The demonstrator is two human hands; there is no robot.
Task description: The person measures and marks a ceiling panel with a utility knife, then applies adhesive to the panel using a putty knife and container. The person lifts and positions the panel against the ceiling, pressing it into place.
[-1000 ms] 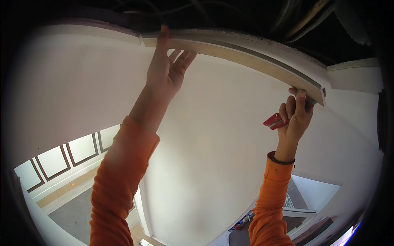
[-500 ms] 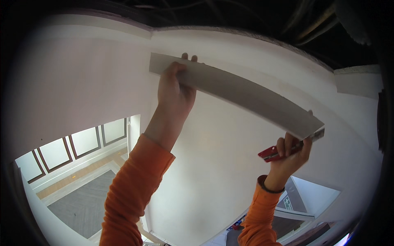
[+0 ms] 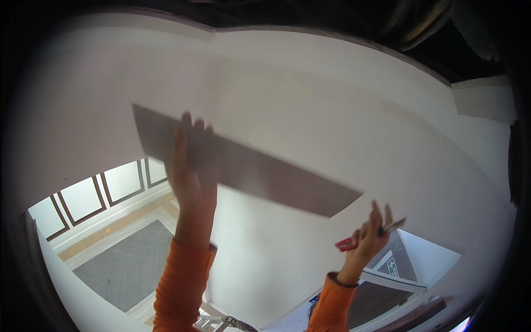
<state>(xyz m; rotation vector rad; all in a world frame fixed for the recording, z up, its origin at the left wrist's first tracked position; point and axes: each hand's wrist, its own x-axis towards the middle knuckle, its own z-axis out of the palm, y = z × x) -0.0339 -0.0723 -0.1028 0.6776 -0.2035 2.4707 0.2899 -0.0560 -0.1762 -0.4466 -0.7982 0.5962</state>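
Long grey flat board strip [image 3: 265, 171], a straight-edged, stiff-looking piece, hangs in front of the plain off-white surface [image 3: 310, 110], tilted so that its left end is higher than its right. One second ago it was raised against the rough upper edge [image 3: 326, 34] of that surface, beside the dark gap [image 3: 310, 12] with cables, and both hands were up at it. Half a second ago it had come lower, with its broad grey face turned to view and both hands still at it. Now it is lower again and further left, well apart from that edge, and blurred by motion.

The left hand [image 3: 189, 180] alone carries it: the fingers pinch the strip near its left end, thumb across the near face, fingertips showing past the upper edge. The right hand [image 3: 365, 239] has come away and is just beside the strip's right end, seemingly not touching. Some of its fingers curl around a slim red-handled tool with a metallic tip [image 3: 347, 244], while two others stretch upward, slightly spread.

For the work in hand, this means that the strip is not fitted or resting at the upper edge; its weight appears to hang on one grip, so its free right end could swing. Whether the tool's blade is out is too blurred to tell.
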